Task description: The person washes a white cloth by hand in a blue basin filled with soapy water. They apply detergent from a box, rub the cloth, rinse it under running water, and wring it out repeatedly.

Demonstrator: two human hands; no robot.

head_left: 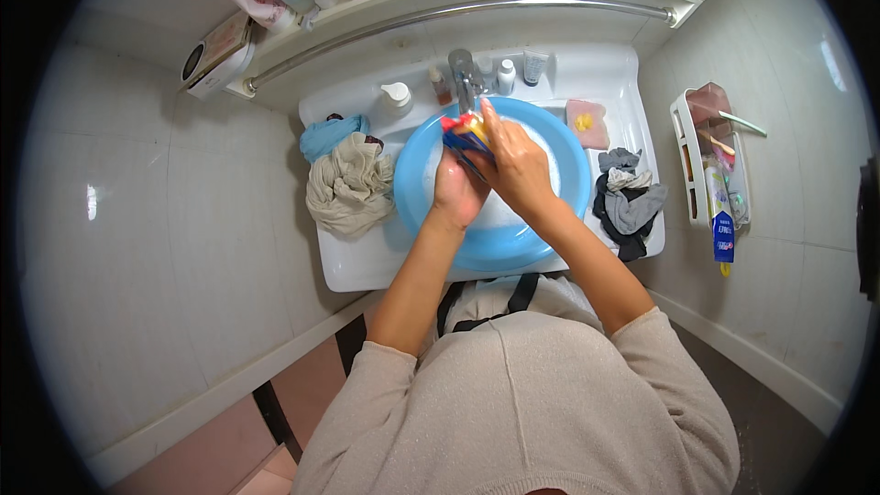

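A blue plastic basin (pixel 491 256) with sudsy water stands in the white washbasin (pixel 357 278), below the metal faucet (pixel 462 69). Over the suds, my right hand (pixel 515 161) grips a red, yellow and blue plastic packet (pixel 467 137). Palm up beneath the packet, my left hand (pixel 459 185) looks wet; its fingers are partly hidden behind the packet, and whether they grip it I cannot tell. To the left lie a beige cloth (pixel 350 185) and a blue cloth (pixel 333 137). Gray and black socks or small cloths (pixel 629 203) lie on the right rim.
A pink soap dish (pixel 586 125) with a yellow soap piece sits at the back right. Behind the basin stand a white pump bottle (pixel 397 99), a small white bottle (pixel 506 78) and a tube (pixel 535 67). A metal rail (pixel 454 12) crosses above; a toiletry rack (pixel 691 158) hangs right.
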